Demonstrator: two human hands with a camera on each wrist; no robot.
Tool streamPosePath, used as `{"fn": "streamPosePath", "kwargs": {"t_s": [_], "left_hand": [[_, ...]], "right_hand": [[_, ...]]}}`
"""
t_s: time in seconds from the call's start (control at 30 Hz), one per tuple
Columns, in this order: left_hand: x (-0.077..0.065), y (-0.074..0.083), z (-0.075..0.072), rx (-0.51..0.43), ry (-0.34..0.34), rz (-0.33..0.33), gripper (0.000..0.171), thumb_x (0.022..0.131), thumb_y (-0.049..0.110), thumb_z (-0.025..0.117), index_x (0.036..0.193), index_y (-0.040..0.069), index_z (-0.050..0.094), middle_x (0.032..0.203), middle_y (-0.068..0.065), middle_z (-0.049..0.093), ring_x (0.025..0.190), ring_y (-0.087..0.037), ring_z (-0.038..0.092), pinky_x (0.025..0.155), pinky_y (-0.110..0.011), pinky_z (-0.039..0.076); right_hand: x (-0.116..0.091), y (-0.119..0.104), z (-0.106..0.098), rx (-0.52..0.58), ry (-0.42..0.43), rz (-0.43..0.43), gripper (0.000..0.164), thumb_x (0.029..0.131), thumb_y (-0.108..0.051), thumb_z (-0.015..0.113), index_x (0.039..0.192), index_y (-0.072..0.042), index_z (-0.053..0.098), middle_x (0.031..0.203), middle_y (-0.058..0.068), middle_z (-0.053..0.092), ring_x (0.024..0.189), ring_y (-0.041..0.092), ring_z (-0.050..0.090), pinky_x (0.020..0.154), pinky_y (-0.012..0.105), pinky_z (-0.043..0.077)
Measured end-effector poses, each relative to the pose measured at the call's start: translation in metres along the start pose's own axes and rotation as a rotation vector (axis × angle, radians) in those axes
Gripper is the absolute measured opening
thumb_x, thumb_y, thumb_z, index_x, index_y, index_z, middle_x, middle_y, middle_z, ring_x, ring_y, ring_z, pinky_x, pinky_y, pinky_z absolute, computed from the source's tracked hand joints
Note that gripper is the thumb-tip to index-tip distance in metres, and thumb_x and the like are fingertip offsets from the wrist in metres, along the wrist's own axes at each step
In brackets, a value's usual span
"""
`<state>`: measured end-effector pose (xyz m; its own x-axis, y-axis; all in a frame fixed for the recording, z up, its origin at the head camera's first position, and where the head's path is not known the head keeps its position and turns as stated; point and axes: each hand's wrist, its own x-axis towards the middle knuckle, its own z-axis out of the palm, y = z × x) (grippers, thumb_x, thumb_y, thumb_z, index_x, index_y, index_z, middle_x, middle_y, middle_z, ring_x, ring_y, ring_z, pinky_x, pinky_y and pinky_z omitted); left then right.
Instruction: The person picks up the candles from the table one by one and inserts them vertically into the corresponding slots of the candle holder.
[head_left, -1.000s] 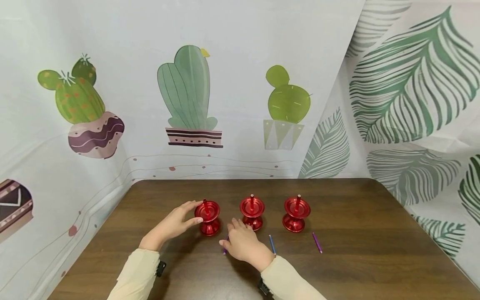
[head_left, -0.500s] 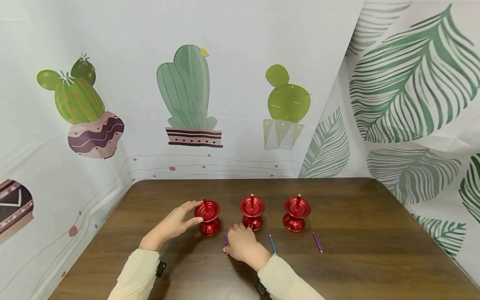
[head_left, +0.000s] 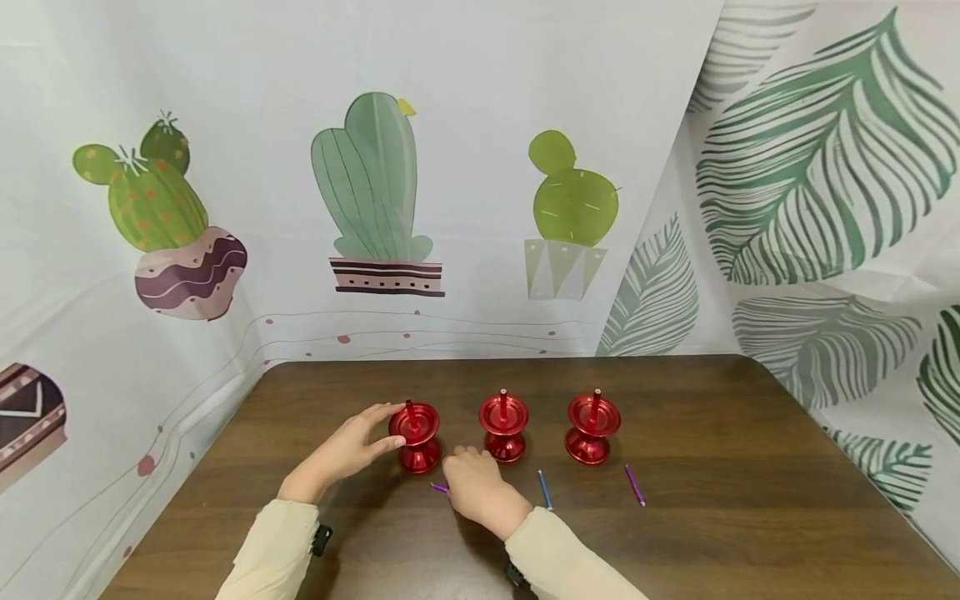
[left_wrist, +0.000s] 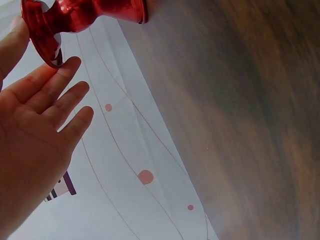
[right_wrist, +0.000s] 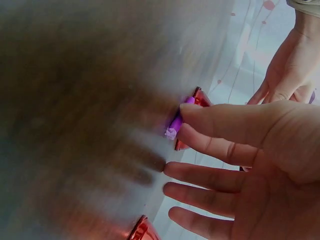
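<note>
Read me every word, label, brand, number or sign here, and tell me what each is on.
None can be read.
Red stands: no lettering visible.
Purple sticks and blue stick: too small to tell.
Black wrist devices: also too small.
Wall sheet: only drawings and patterns.

I get glossy red on all three stands (head_left: 506,447). The pinched stick (right_wrist: 176,122) reads purple to me, with a whitish end; farther along I have a blue stick (head_left: 545,489) and a second purple stick (head_left: 635,486). My feed shows dark brown wood grain on the tabletop (head_left: 720,500), cream sleeves (head_left: 270,550) and black wrist bands (head_left: 322,540). Behind, I see a white backdrop (head_left: 480,50) printed with green cacti (head_left: 375,175), pink pots (head_left: 191,275) banded in dark purple, and green leaves (head_left: 817,167) drawn in stripes.
</note>
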<state>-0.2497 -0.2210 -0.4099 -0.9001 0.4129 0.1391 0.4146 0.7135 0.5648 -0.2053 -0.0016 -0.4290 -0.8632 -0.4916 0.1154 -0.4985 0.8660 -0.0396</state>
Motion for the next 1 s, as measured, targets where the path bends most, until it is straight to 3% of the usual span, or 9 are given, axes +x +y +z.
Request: {"fn": "streamPosePath", "kwargs": {"t_s": [0.13,0.37,0.57,0.73,1.0], "left_hand": [[0.000,0.000,0.000,-0.004,-0.002,-0.002,0.061,0.088,0.027,0.071,0.138,0.001,0.049,0.140,-0.026,0.045,0.130,-0.044,0.041,0.104,-0.058,0.035],[0.000,0.001,0.000,0.000,0.002,-0.001,0.061,0.088,0.026,0.070,0.138,0.001,0.048,0.139,-0.025,0.047,0.130,-0.043,0.043,0.104,-0.058,0.035],[0.000,0.001,0.000,-0.003,0.010,0.018,0.060,0.087,0.024,0.071,0.137,0.000,0.049,0.136,-0.023,0.051,0.127,-0.041,0.046,0.103,-0.057,0.037],[0.001,0.000,0.000,0.004,0.014,0.036,0.059,0.087,0.024,0.071,0.136,-0.001,0.050,0.134,-0.022,0.053,0.126,-0.040,0.048,0.103,-0.055,0.038],[0.001,0.000,-0.001,0.001,0.017,0.023,0.060,0.087,0.026,0.071,0.136,-0.001,0.050,0.136,-0.023,0.051,0.127,-0.042,0.046,0.103,-0.057,0.037]], "right_hand": [[0.001,-0.002,-0.001,-0.005,-0.017,0.006,0.006,0.077,-0.011,0.075,0.079,-0.011,0.070,0.082,0.003,0.059,0.083,0.021,0.059,0.074,0.034,0.050],[0.000,0.000,-0.003,-0.002,-0.006,-0.025,0.014,0.076,-0.007,0.076,0.086,-0.009,0.068,0.084,0.003,0.058,0.083,0.020,0.059,0.074,0.033,0.051],[-0.001,0.009,-0.007,0.100,0.047,-0.103,0.022,0.073,0.000,0.076,0.089,-0.003,0.061,0.078,0.006,0.055,0.071,0.018,0.060,0.059,0.027,0.051],[-0.002,0.016,-0.011,0.183,0.038,-0.130,0.026,0.071,0.006,0.075,0.089,-0.002,0.058,0.079,0.007,0.056,0.073,0.017,0.060,0.062,0.025,0.051],[-0.002,0.021,-0.015,0.284,0.036,-0.154,0.027,0.069,0.013,0.071,0.079,-0.005,0.054,0.072,0.002,0.051,0.065,0.010,0.049,0.056,0.019,0.044]]}}
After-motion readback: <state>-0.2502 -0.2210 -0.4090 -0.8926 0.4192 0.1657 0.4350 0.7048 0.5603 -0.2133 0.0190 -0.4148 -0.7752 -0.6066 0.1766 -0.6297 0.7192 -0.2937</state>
